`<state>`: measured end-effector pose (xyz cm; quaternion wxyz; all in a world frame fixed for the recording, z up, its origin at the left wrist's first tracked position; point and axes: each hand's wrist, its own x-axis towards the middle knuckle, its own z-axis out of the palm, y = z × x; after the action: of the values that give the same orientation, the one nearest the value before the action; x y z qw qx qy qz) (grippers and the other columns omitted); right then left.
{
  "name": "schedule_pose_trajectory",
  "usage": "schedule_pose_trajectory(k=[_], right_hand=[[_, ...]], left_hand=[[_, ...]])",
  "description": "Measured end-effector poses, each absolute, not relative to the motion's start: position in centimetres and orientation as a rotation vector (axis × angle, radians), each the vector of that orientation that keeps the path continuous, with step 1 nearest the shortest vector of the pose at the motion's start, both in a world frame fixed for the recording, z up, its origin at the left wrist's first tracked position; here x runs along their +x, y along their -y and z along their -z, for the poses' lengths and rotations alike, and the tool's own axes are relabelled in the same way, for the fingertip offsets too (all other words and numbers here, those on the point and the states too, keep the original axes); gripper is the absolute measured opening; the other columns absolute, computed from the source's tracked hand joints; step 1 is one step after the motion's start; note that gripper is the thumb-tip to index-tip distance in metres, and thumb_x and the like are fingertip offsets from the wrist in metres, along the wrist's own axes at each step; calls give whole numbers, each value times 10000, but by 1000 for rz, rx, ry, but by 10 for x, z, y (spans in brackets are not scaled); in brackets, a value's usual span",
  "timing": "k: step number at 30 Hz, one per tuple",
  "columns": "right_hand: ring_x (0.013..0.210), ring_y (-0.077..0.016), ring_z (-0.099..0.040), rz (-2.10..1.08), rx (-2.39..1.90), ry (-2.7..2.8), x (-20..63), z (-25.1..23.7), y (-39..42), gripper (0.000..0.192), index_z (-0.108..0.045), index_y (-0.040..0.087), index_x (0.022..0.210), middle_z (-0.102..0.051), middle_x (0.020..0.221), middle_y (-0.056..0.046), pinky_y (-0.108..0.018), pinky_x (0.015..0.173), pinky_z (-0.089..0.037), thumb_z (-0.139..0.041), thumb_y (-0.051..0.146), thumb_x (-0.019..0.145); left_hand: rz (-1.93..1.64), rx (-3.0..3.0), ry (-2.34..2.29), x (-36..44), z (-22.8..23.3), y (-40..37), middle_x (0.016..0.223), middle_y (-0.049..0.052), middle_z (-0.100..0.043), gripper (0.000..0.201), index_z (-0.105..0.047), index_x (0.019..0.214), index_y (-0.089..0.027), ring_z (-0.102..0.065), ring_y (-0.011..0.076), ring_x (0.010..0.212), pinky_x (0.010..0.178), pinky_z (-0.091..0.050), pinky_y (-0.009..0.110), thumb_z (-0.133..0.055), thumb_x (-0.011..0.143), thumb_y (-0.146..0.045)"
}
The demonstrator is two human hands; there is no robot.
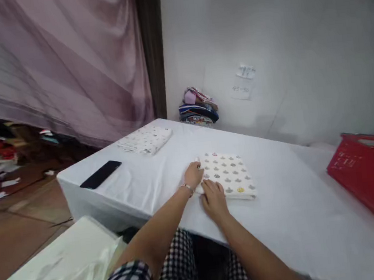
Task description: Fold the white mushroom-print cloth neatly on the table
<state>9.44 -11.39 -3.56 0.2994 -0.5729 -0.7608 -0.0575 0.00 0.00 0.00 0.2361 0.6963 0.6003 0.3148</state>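
Folded patterned cloth (229, 174) lies flat, long axis 10-to-4 o'clock. Left hand (194, 175) and right hand (213, 197) both rest open-palmed on its 8 o'clock edge, gripping nothing.

Soft even light, blurred and warped edges
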Motion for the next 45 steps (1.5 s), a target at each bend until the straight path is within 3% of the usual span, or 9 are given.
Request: schedule_pose_trajectory(k=[8, 16, 30, 37, 45], right_hand=[[1194, -234, -431, 165, -1495, 2005, 95, 36, 114, 410, -524, 163, 1223, -548, 1258, -112, -437, 1036, -236, -445, 161, 821], [1202, -232, -422, 171, -1496, 2002, 94, 38, 114, 413, -510, 166, 1238, -539, 1274, -107, -434, 1044, -221, -440, 167, 830], [1218, -244, -405, 234, -1502, 2046, 94, 38, 115, 395, -507, 153, 1244, -526, 1294, -120, -445, 1047, -213, -433, 185, 857], [1215, -241, -407, 189, -1522, 2042, 95, 35, 117, 394, -506, 145, 1241, -518, 1304, -122, -450, 1057, -192, -445, 192, 854], [1233, -236, -390, 227, -1502, 2028, 94, 38, 116, 392, -509, 139, 1242, -514, 1308, -127, -447, 1063, -186, -425, 186, 862]], left_hand=[[-748, 1723, -1754, 4, -12, -10, 1015, 99, -660, 412, -514, 1106, -159, -605, 210, 945, 763, -415, 270, -606, 744, -333], [-707, 1821, -1756, 5, -10, -19, 890, 56, -671, 103, -577, 823, -191, -606, 184, 860, 709, -406, 259, -560, 767, -275], [-628, 1693, -1698, -2, -11, -39, 934, 94, -669, 143, -605, 832, -144, -602, 194, 921, 727, -419, 240, -620, 733, -246], [-594, 1507, -1537, -13, -18, -17, 726, 33, -649, 224, -574, 833, -146, -609, 133, 654, 564, -441, 204, -638, 757, -347], [-604, 1451, -1456, -34, -18, 18, 578, -4, -589, 167, -547, 707, -155, -563, 107, 558, 540, -442, 204, -588, 797, -290]])
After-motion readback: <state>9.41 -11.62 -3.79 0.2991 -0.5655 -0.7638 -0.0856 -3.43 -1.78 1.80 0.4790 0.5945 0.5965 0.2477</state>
